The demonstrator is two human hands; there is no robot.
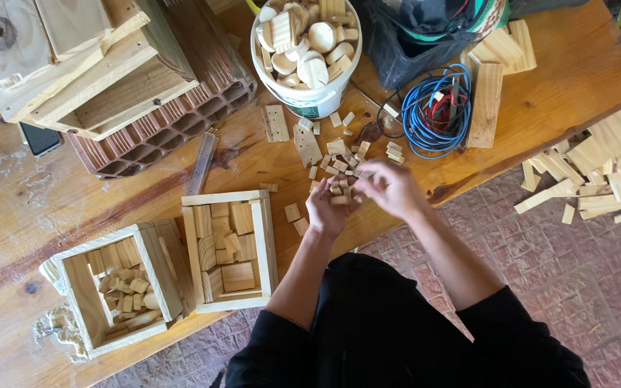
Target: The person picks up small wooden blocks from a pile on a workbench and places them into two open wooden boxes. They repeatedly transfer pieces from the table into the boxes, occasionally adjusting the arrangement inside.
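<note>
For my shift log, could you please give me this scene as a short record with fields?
Left hand: cupped palm up, holding small wood blocks
Right hand: over the left palm, fingers at the blocks
Loose blocks: scattered on the table beyond the hands
Boxes: two open wooden ones, near box and far-left box, both partly filled with wood pieces
Bucket: white, full of wood offcuts
Cable: blue coil right of the bucket

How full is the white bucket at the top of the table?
Full to the brim: the white bucket is heaped with round and flat wood offcuts rising above its rim.
</note>
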